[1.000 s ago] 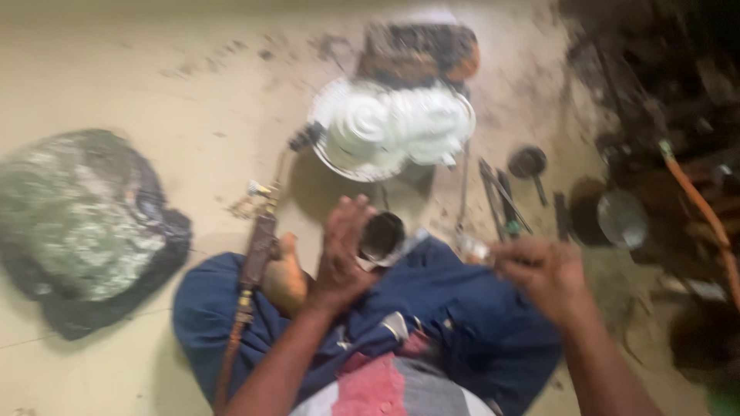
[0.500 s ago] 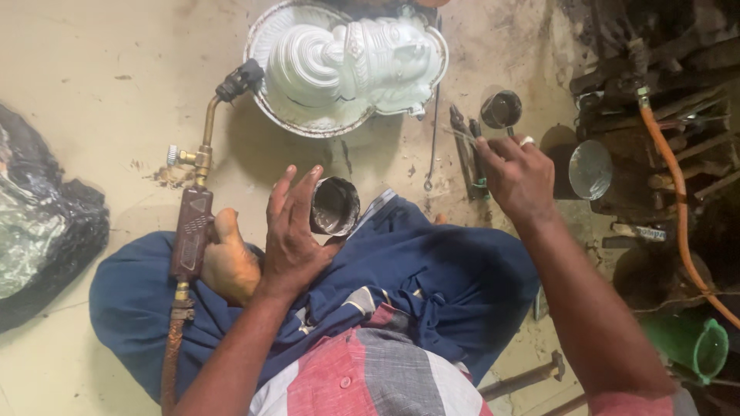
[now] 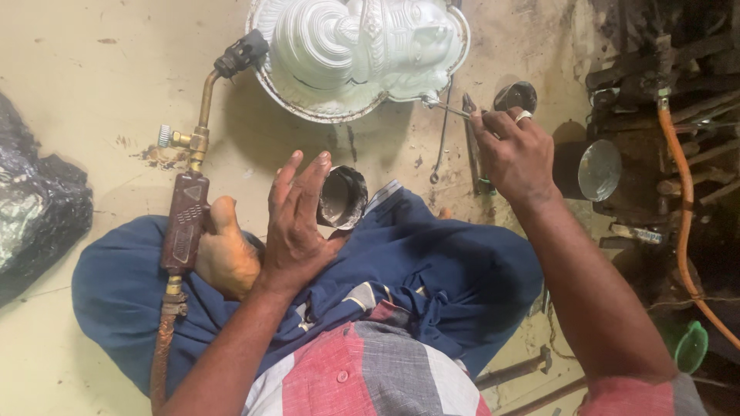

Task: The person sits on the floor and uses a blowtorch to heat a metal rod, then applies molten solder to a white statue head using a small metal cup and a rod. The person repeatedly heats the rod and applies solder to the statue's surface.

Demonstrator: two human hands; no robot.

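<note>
I sit cross-legged on the floor. My left hand (image 3: 297,219) cradles a small round metal cup (image 3: 342,197) with grey paste inside, fingers stretched up beside it. My right hand (image 3: 512,154), with a ring on one finger, pinches a thin metal tool (image 3: 447,108) whose tip touches the lower right edge of a silver embossed figure (image 3: 362,46). The figure lies in a round metal tray (image 3: 266,77) on the floor ahead of me.
A brass gas torch (image 3: 187,200) with a hose lies across my left knee. Pliers and thin tools (image 3: 472,146) rest on the floor by two small round tins (image 3: 600,169). An orange hose (image 3: 682,208) and dark metal clutter fill the right. A black plastic bag (image 3: 35,208) sits left.
My right hand has taken up the thin tool and reached forward to the silver figure's edge. My left hand stays on the cup. The view has tilted down, closer to my lap.
</note>
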